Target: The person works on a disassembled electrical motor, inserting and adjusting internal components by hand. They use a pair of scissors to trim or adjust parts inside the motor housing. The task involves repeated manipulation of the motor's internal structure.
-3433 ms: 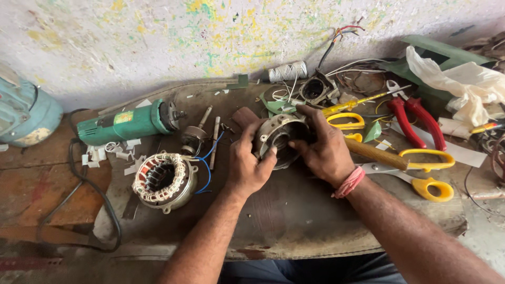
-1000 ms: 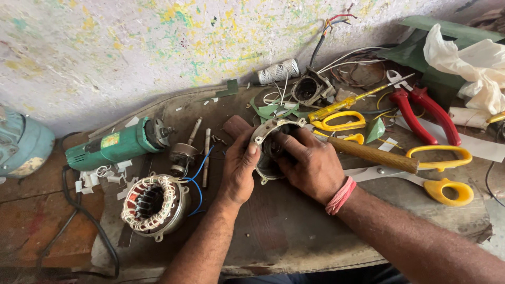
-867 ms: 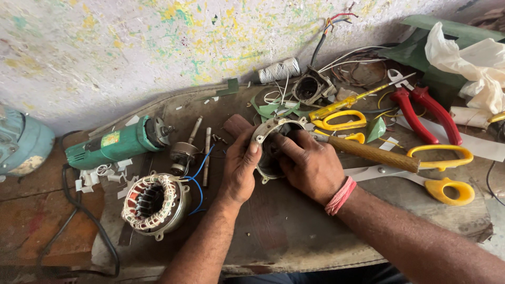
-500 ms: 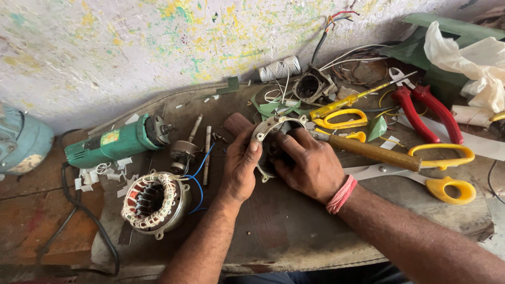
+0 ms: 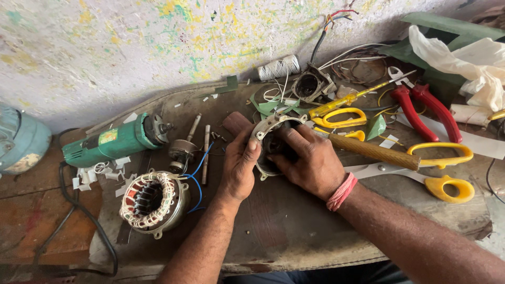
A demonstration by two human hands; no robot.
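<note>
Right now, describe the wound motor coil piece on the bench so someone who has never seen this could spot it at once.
Start at the green angle grinder lying at the left of the dark workbench. Just below it, left of the person's left hand, sits the round stator. Unlike the bare metal housing held in both hands, it shows copper windings tied with white lacing, and blue wires lead off it.

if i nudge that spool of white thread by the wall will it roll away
Probably yes: the spool of white thread lies on its side, a round cylinder, so a sideways nudge could roll it. It looks small and likely light. The wall close behind and the wires in front would likely stop it soon.
</note>
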